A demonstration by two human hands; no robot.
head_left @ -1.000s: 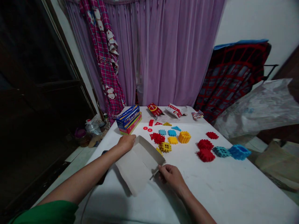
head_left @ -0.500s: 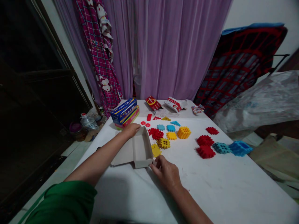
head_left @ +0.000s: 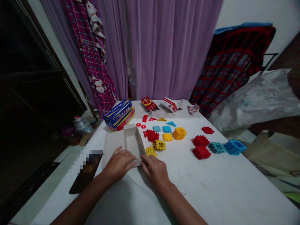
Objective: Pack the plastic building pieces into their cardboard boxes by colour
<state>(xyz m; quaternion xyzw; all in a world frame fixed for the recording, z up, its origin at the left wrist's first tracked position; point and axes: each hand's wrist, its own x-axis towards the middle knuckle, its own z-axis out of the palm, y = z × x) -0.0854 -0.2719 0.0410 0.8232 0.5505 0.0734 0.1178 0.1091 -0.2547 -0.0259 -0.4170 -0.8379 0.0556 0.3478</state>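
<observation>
An opened cardboard box [head_left: 133, 139], plain grey-white inside, lies on the white table with its lid spread to the left. My left hand [head_left: 120, 162] pinches the box's near end wall, its fingers over the edge. At the near right corner of the same box, my right hand [head_left: 154, 168] closes its thumb and fingers on the cardboard. Just right of the box are a yellow plastic piece [head_left: 151, 151], a yellow lattice block [head_left: 159, 145] and a pile of red pieces [head_left: 152, 135].
A blue box [head_left: 118, 112] rests on another box at the back left. Torn red packaging [head_left: 149, 103] and a red-white carton [head_left: 172, 104] lie behind. Red stacks [head_left: 201, 152] and a blue block [head_left: 235, 147] sit right. A dark flat object [head_left: 85, 175] lies at the left edge.
My left hand has come from the box's far end to its near wall. My right hand has closed on the near corner. The view has turned slightly right.
</observation>
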